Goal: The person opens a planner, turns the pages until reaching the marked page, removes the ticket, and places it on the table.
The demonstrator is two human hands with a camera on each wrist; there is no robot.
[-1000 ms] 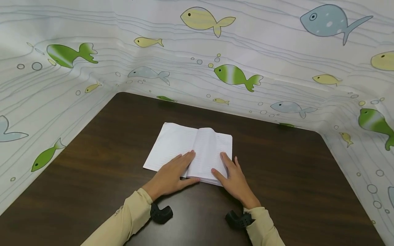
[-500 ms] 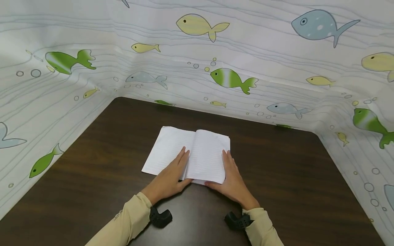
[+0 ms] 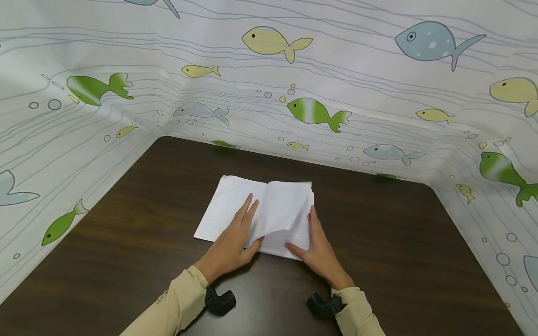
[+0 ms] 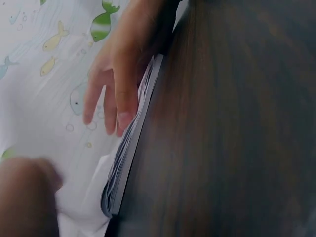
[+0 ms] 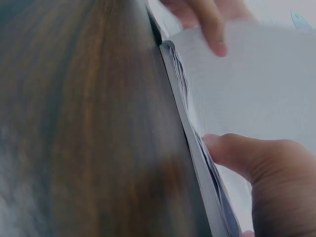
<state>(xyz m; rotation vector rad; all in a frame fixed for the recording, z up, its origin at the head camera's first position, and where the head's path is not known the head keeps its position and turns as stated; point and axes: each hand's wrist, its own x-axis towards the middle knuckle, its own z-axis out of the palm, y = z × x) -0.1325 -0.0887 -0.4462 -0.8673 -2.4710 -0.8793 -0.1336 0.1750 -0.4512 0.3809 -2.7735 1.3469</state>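
An open notebook with lined white pages (image 3: 227, 200) lies on the dark table. One page (image 3: 279, 210) is lifted, its near edge curving up between the hands. The left hand (image 3: 230, 242) rests across the middle of the notebook, fingers straight, its thumb at the near edge of the raised page. At the right edge, the right hand (image 3: 321, 252) lies with extended fingers along the side and its thumb on the page beneath. In the right wrist view that thumb touches the edge of the page stack (image 5: 190, 108).
The dark wooden table (image 3: 399, 247) surrounds the notebook. A white sheet with printed fish (image 3: 235, 88) stands behind and on both sides. Both wrists carry black devices below beige sleeves.
A right-hand page has risen and is bending leftward, showing the page under it. The right thumb has moved from the near edge onto that lower page. The head view has tilted slightly upward.
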